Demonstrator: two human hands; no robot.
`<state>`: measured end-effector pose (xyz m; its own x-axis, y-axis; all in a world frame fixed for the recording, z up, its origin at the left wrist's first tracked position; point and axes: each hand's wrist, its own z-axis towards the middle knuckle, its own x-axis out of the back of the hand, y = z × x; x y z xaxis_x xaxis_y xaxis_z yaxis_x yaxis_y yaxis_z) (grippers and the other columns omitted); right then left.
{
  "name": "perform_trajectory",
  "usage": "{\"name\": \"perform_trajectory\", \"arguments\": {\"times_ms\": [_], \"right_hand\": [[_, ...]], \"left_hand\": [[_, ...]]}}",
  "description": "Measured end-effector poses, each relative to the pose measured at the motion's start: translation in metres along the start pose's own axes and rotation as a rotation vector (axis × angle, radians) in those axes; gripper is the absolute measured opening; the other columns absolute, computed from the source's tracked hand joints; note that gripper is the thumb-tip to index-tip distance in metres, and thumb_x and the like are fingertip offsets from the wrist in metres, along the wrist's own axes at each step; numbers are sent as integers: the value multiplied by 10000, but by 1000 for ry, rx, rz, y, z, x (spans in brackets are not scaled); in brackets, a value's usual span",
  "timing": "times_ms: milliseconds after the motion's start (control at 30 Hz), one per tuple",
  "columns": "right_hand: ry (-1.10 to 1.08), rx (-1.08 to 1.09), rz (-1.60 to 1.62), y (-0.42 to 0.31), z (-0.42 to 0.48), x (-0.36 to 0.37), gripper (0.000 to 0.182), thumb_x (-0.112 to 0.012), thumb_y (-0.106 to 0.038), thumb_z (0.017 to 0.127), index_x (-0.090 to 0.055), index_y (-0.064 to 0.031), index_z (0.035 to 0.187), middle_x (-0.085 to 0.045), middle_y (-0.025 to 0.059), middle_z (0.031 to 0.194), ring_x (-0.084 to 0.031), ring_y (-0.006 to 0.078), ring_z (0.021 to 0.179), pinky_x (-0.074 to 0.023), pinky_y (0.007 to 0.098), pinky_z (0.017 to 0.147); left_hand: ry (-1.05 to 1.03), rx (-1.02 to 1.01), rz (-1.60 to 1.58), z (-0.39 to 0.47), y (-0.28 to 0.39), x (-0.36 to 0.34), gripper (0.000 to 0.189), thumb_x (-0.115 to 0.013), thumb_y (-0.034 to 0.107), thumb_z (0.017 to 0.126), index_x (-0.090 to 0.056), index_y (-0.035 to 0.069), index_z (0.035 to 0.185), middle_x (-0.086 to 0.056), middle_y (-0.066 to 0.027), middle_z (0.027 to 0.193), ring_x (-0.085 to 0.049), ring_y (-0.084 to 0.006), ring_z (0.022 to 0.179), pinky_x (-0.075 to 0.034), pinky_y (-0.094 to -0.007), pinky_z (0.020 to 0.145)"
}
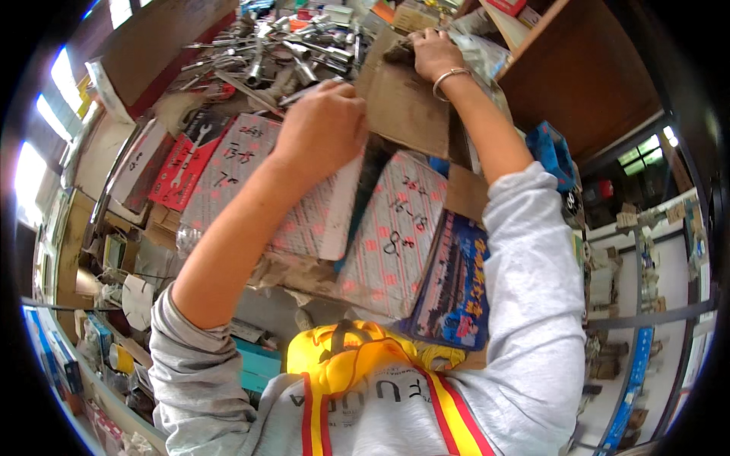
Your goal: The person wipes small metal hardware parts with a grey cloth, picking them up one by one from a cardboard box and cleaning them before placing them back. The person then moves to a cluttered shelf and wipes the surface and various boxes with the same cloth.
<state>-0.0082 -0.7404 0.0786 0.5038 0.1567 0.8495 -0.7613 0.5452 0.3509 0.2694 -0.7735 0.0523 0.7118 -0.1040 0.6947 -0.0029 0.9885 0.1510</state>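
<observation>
My right hand (438, 56) is closed over a dark brown, crumpled rag-like thing (399, 51), pressed on a flap of brown cardboard (408, 108). It wears a metal bangle at the wrist. My left hand (325, 125) is above the flat boxes, its fingers curled and pointing away from me. A metal tool (293, 97) shows beside its fingertips; whether the hand grips it is hidden. Below my left forearm lies a grey-and-pink patterned box (228, 171) with handwriting. A similar box (393, 233) slants to its right.
Chrome socket wrenches (308, 51) lie heaped at the back. A red box (185, 162) with a wrench picture stands at left, a blue printed package (456, 285) at front right. Beyond my right arm are a blue plastic holder (550, 154) and a brown wooden panel (582, 80).
</observation>
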Motion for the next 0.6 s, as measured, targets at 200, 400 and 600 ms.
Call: {"name": "perform_trajectory", "arguments": {"times_ms": [200,400,600], "right_hand": [[-244,67,-23,-37,35,9,385,-523,-180,843,-569,-164,1225,-548,101,1252,-486,286,1211,-428,429,991],[-101,569,420,-25,-49,46,355,-565,-151,832,-567,-97,1183,-561,121,1194,-518,297,1134,-413,375,987],[-456,638,738,-4,-141,115,356,-578,-107,844,-543,-38,1191,-567,122,1128,-522,288,1118,-402,361,975]], "left_hand": [[-33,81,41,-6,1,4,147,-562,147,834,-572,23,757,-577,-108,803,-585,-294,887,-504,-407,761],[-51,86,85,-7,4,3,133,-566,159,831,-584,41,773,-592,-81,839,-583,-273,917,-514,-406,760],[-90,131,157,-8,5,5,186,-540,223,873,-609,62,811,-598,-66,859,-586,-252,963,-512,-399,787]]}}
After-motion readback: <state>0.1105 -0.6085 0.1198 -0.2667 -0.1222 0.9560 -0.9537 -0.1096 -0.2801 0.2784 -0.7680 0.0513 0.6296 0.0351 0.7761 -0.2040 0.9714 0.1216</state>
